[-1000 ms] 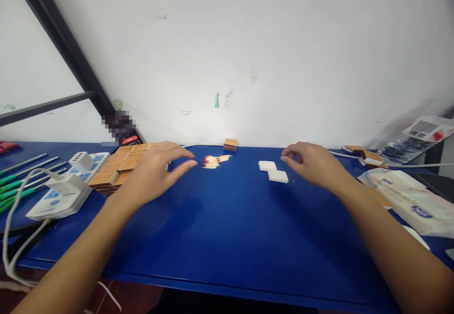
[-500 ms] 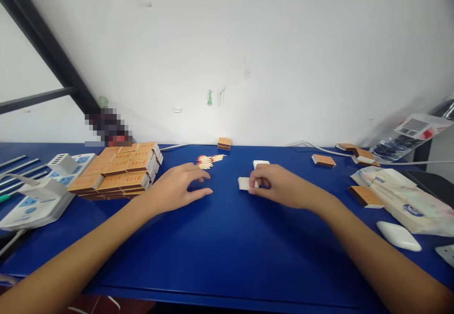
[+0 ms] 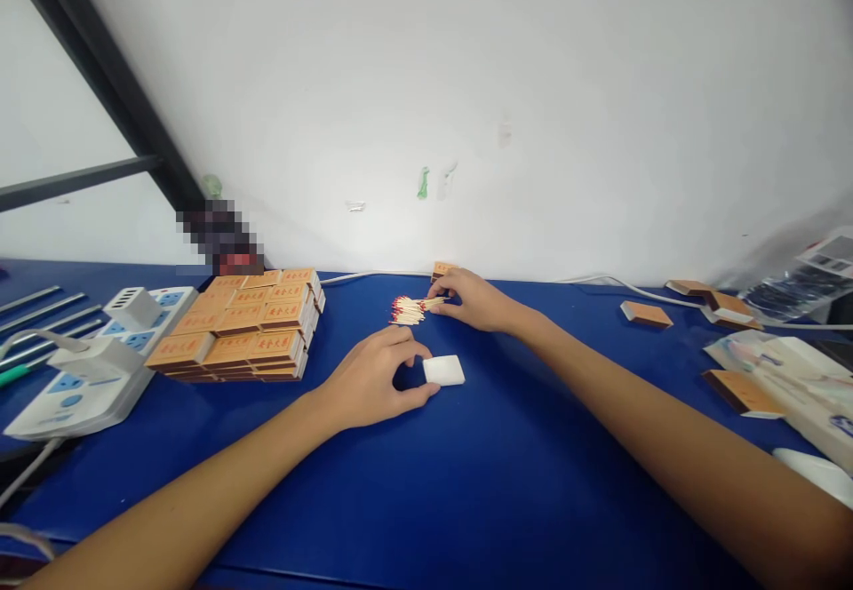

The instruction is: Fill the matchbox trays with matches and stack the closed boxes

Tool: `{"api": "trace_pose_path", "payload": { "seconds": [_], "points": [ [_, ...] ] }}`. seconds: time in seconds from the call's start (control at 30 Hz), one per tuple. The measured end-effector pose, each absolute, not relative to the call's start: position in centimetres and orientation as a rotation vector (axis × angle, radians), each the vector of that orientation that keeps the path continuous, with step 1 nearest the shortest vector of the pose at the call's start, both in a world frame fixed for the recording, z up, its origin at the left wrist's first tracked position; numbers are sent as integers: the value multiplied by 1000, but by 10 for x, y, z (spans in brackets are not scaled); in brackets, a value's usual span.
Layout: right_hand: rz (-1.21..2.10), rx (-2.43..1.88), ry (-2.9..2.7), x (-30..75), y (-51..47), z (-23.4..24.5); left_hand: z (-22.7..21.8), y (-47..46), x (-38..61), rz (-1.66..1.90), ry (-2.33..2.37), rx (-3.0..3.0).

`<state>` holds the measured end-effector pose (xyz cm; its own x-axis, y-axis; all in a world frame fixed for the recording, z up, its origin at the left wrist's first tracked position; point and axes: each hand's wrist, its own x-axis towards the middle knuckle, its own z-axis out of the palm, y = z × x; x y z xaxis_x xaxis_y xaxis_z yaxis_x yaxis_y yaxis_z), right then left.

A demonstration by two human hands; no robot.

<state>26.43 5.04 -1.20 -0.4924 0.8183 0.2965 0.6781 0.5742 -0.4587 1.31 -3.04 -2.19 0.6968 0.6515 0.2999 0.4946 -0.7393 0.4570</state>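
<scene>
My left hand (image 3: pixel 383 377) pinches the left end of a small white matchbox tray (image 3: pixel 444 370) between thumb and fingers, on the blue table. Whether the tray holds anything is hard to make out. Farther back, my right hand (image 3: pixel 476 298) closes its thumb and fingers on some matches (image 3: pixel 434 304) at the right side of a loose pile of red-tipped matches (image 3: pixel 406 310). Just behind those fingers stands a small orange matchbox (image 3: pixel 442 268), partly hidden by the hand.
Stacked orange matchboxes (image 3: pixel 246 323) stand at left, beside a white power strip (image 3: pixel 126 381) and metal rods (image 3: pixel 50 319). At right lie several loose matchboxes (image 3: pixel 646 314), a tissue pack (image 3: pixel 786 377) and a white case (image 3: pixel 817 474). A cable (image 3: pixel 619 283) runs along the wall.
The white tray has passed from my right hand to my left. My right hand has moved back and left to the matches. The view has shifted, so the scene appears farther right.
</scene>
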Motion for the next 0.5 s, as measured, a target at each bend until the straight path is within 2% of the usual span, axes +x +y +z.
{"api": "trace_pose_path", "payload": {
  "seconds": [0.17, 0.5],
  "points": [
    [452, -1282, -2347, 261, 40, -13, -22, -27, 7, 622, 895, 2573],
    [340, -1506, -2227, 302, -20, -17, -21, -33, 8, 605, 828, 2618]
  ]
}}
